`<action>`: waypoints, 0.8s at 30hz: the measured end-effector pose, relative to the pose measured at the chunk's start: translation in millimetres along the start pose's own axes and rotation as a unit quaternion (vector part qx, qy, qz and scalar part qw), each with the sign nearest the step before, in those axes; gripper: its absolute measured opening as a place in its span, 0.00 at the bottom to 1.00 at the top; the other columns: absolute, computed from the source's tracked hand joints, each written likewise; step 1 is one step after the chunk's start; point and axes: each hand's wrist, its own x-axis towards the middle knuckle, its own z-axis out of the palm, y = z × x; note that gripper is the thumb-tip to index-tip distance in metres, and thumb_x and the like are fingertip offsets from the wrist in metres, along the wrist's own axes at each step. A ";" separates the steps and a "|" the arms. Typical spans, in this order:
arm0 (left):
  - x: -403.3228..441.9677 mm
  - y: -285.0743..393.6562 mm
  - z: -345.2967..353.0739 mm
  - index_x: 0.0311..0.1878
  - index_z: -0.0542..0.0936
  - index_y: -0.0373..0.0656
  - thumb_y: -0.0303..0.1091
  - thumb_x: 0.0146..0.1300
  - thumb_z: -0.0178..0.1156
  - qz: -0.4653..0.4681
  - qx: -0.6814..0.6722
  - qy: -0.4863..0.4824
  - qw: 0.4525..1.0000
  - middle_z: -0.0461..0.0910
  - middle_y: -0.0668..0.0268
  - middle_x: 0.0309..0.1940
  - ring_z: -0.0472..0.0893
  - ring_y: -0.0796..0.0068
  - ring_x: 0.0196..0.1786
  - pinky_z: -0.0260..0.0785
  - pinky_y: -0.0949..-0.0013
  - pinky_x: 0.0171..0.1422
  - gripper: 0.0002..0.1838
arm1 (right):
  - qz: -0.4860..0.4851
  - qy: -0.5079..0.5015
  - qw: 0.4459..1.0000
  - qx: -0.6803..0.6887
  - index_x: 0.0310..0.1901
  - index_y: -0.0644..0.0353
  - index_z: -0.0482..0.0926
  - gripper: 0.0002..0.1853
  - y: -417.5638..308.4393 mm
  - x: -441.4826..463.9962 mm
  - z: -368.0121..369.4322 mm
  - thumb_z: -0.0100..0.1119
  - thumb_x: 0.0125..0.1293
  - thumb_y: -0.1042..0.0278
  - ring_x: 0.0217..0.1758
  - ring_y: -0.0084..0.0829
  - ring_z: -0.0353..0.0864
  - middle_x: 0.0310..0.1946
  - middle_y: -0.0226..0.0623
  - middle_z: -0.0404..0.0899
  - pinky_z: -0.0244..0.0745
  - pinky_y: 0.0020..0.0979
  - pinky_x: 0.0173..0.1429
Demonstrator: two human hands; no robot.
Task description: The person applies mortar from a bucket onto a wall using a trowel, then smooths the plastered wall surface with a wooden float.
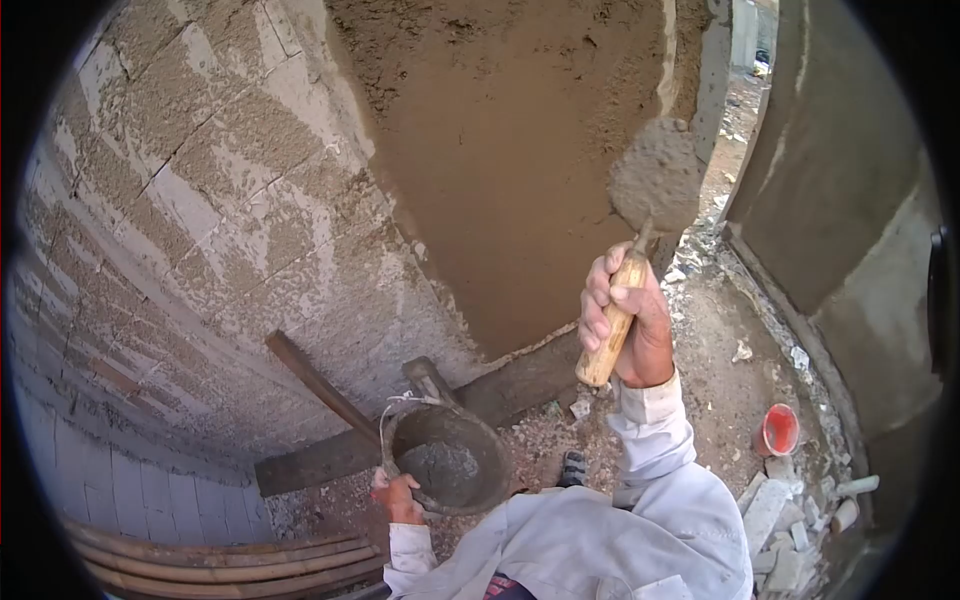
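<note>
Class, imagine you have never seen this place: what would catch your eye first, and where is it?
First, probably, the mortar-coated trowel, raised right of centre in the right hand before a broad patch of smooth brown plaster. Below, left of centre, the left hand grips a dark bucket. A bright red container stands out at lower right.

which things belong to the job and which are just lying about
Likely for the job:
wooden-handled trowel in the right hand
round dark bucket in left hand
wet grey mortar inside it
brown plastered wall

Likely just lying about:
small red plastic tub
pale broken rubble
long tan poles
</note>
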 end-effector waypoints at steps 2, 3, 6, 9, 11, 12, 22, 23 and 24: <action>-5.0 1.6 -2.3 0.31 0.74 0.43 0.13 0.31 0.53 -0.006 0.007 0.012 1.000 0.68 0.75 0.27 0.69 0.77 0.31 0.58 0.71 0.29 0.19 | -0.156 0.034 0.980 -0.115 0.51 0.57 0.63 0.13 -38.6 43.6 10.6 0.55 0.69 0.74 0.30 0.26 0.76 0.36 0.36 0.70 0.80 0.31 0.36; -6.8 0.1 -3.6 0.33 0.75 0.42 0.14 0.31 0.53 -0.008 0.002 0.016 1.000 0.70 0.74 0.28 0.70 0.76 0.32 0.59 0.71 0.29 0.20 | -0.234 0.055 0.955 -0.174 0.51 0.58 0.63 0.13 -55.0 67.3 8.0 0.55 0.70 0.74 0.32 0.27 0.77 0.37 0.36 0.71 0.81 0.33 0.39; -18.2 7.0 6.2 0.42 0.79 0.39 0.14 0.34 0.52 -0.010 -0.014 0.040 0.999 0.77 0.71 0.33 0.75 0.72 0.35 0.64 0.71 0.32 0.25 | -0.423 0.149 0.836 -0.315 0.51 0.60 0.63 0.13 -95.9 138.7 -15.7 0.56 0.70 0.73 0.36 0.30 0.81 0.38 0.40 0.75 0.81 0.36 0.40; -10.8 -7.5 11.2 0.47 0.79 0.37 0.13 0.37 0.50 -0.002 -0.050 0.061 0.997 0.80 0.67 0.37 0.77 0.71 0.35 0.66 0.72 0.30 0.28 | -0.532 0.301 0.670 -0.422 0.52 0.63 0.64 0.15 -113.2 208.9 -56.3 0.57 0.68 0.72 0.37 0.37 0.83 0.38 0.47 0.78 0.82 0.41 0.43; -20.2 0.0 20.9 0.36 0.77 0.40 0.12 0.36 0.50 -0.003 -0.077 0.083 0.994 0.77 0.71 0.29 0.73 0.77 0.28 0.62 0.72 0.24 0.20 | -0.557 0.411 0.513 -0.508 0.54 0.64 0.65 0.17 -101.3 254.2 -110.6 0.57 0.67 0.71 0.37 0.43 0.84 0.39 0.52 0.79 0.82 0.44 0.45; -16.1 -7.8 14.9 0.49 0.80 0.35 0.13 0.42 0.48 -0.001 -0.041 0.053 0.998 0.82 0.65 0.40 0.79 0.72 0.37 0.67 0.72 0.28 0.27 | -0.513 0.418 0.488 -0.569 0.55 0.65 0.66 0.20 -83.6 268.6 -136.8 0.57 0.65 0.71 0.38 0.48 0.84 0.41 0.55 0.79 0.81 0.47 0.47; -13.0 1.7 51.5 0.35 0.76 0.41 0.15 0.38 0.50 -0.018 0.041 -0.009 0.999 0.72 0.72 0.31 0.72 0.78 0.30 0.62 0.73 0.26 0.18 | 0.310 -0.236 0.669 -0.633 0.49 0.65 0.73 0.17 121.8 1.7 -175.4 0.57 0.63 0.63 0.32 0.46 0.83 0.33 0.51 0.82 0.79 0.45 0.37; -13.9 7.3 57.7 0.34 0.75 0.41 0.14 0.37 0.50 -0.008 0.043 -0.028 0.999 0.72 0.73 0.30 0.71 0.79 0.30 0.61 0.73 0.26 0.17 | 0.510 -0.257 0.629 -0.528 0.42 0.61 0.77 0.12 129.6 -17.0 -172.3 0.57 0.64 0.61 0.24 0.33 0.82 0.30 0.42 0.81 0.78 0.36 0.26; -16.6 13.4 64.0 0.32 0.75 0.41 0.14 0.37 0.50 -0.001 0.044 -0.046 0.998 0.72 0.73 0.29 0.71 0.79 0.29 0.60 0.73 0.26 0.16 | 0.587 -0.239 0.645 -0.427 0.38 0.59 0.78 0.09 151.7 -48.7 -181.1 0.55 0.65 0.63 0.23 0.30 0.78 0.25 0.35 0.76 0.77 0.35 0.26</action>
